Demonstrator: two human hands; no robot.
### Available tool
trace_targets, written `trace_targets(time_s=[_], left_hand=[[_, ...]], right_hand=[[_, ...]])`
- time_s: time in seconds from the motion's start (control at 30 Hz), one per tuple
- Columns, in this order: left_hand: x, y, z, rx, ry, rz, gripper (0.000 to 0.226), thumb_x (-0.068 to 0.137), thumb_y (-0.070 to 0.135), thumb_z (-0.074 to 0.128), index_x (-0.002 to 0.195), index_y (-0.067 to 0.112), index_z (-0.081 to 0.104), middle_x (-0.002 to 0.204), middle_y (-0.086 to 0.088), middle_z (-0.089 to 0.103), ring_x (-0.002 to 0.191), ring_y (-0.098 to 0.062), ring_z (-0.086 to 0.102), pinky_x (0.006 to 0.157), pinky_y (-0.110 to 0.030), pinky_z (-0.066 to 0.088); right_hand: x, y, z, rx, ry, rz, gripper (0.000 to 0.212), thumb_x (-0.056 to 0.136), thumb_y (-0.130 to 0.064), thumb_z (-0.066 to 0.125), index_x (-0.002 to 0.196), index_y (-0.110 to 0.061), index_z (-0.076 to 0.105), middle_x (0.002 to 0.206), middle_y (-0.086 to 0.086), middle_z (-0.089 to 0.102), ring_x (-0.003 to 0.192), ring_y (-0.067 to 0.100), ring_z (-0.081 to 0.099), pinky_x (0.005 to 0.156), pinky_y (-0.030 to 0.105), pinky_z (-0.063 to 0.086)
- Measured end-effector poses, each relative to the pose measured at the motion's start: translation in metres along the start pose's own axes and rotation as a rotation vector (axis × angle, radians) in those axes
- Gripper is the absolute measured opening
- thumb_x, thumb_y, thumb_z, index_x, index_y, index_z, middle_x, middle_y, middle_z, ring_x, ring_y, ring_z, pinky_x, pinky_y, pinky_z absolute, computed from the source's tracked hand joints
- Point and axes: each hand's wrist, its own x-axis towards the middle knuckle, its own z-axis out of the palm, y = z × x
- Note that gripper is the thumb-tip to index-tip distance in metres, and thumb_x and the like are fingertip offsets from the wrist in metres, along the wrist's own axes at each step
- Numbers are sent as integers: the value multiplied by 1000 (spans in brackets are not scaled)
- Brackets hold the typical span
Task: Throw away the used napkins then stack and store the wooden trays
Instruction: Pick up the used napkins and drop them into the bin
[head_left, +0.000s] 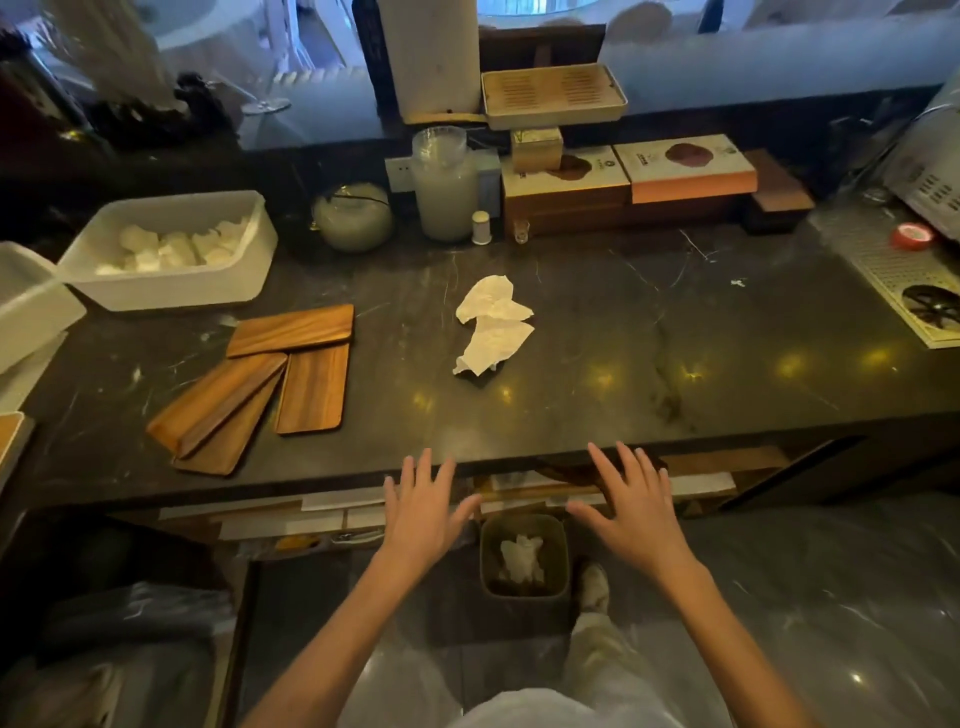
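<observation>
Four wooden trays (260, 384) lie fanned and overlapping on the dark table (623, 338) at left. Crumpled napkins (493, 325) sit mid-table. Below the table's edge, the left hand (423, 512) and right hand (636, 506) hover spread and empty above a bin (524, 556) holding paper.

Head camera looks steeply down, forward across the dark counter (623, 332), standing close.

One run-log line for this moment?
hands: left, right open, empty | napkins on counter | trays unstacked | bin below
</observation>
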Motion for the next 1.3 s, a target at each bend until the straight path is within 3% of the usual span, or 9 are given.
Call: trace_targets(time_s=[0.23,0.37,0.47,0.57,0.7,0.97,1.17,1.3], left_hand=[[98,30,-28,-6,69,-69,66,93,63,36,147,26,30,160,-10,23,149,-32,15,117,-56,18],[154,57,-49,-29,133,-141,62,94,59,37,144,23,35,156,-10,32,147,-32,23,116,-54,23],[183,68,-59,-42,175,-192,60,95,57,37,145,25,34,156,-7,33,146,-29,25,116,-51,26],[208,73,-62,-81,119,-238,61,97,56,35,149,26,27,158,-7,28,147,-30,22,117,-52,28],[234,72,-65,-105,74,-271,61,98,55,34,151,28,22,160,-8,23,148,-31,19,116,-52,27],[274,49,-75,-69,47,-207,53,97,42,47,145,25,29,146,-9,38,132,-29,41,102,-42,41],[295,50,-58,-84,-107,-81,50,95,20,53,142,16,36,141,-12,39,128,-32,41,95,-44,46],[311,58,-44,44,-223,111,60,91,6,56,144,24,34,154,-9,25,133,-36,31,100,-50,42]], right_hand=[[105,22,-30,2,5,-50,83,80,-83,24,151,-44,4,163,4,10,150,26,0,119,52,4],[180,27,-68,-24,-87,-132,87,77,-83,18,152,-40,8,163,5,9,150,26,-1,119,51,1],[227,25,-90,-86,-122,-192,79,85,-75,26,153,-38,12,163,4,11,150,27,-3,120,50,-1],[272,19,-105,-221,-154,-216,68,93,-62,36,152,-33,21,162,6,16,150,31,-3,119,52,-4],[319,-6,-110,-219,-159,-221,62,95,-58,38,150,-32,28,161,7,21,150,32,0,119,53,0],[397,-64,-112,-335,-145,-334,61,91,-44,54,148,-36,31,159,5,25,149,34,5,119,56,4],[468,-103,-84,-537,-415,-546,77,88,-14,62,150,-38,23,162,4,13,149,37,-3,117,58,2],[490,-109,-64,-719,-521,-783,91,86,-2,64,151,-42,15,164,5,5,150,34,-1,119,54,17]])
